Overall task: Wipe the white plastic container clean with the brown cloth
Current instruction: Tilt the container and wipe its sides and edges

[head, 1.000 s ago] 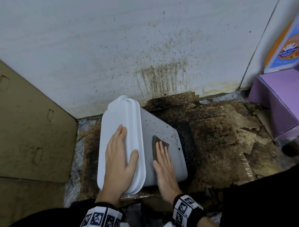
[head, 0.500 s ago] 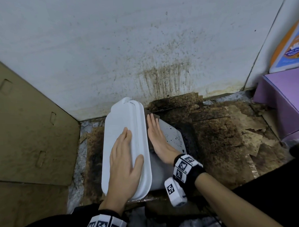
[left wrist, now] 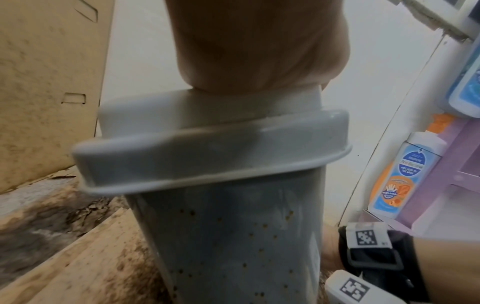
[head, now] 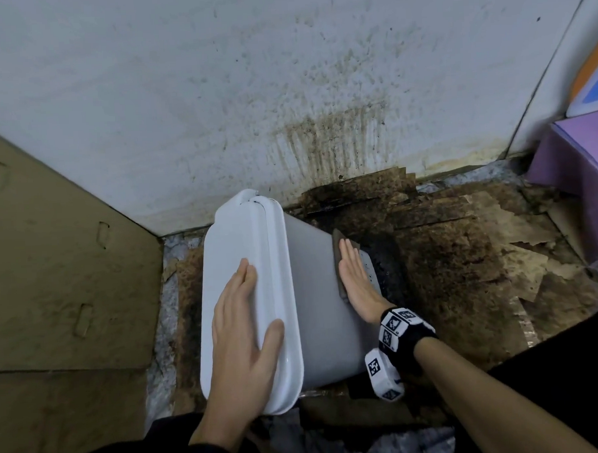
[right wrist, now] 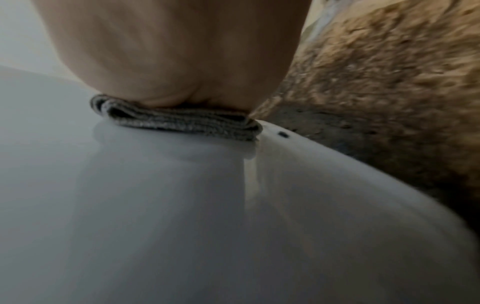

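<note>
The white plastic container (head: 314,294) lies tilted on the dirty floor, its lidded end toward the left. My left hand (head: 240,335) rests flat on the lid (head: 246,235), fingers straight, thumb over the lid's rim. My right hand (head: 356,278) presses flat on the folded brown cloth (head: 338,245) against the container's side near its far right edge. Dark specks (head: 370,274) remain on the side wall beside that hand. In the right wrist view the palm (right wrist: 168,51) sits on the folded cloth (right wrist: 182,121). The left wrist view shows brown spots on the container's body (left wrist: 233,236).
A stained white wall (head: 284,90) stands behind. Cardboard (head: 53,271) leans at the left. Soiled, torn cardboard (head: 464,270) covers the floor to the right. A purple box (head: 579,159) and soap bottles (left wrist: 405,174) stand at the far right.
My right hand and cloth slid from beside the lid rightward across the container's side to its far edge. The left hand has stayed on the lid.
</note>
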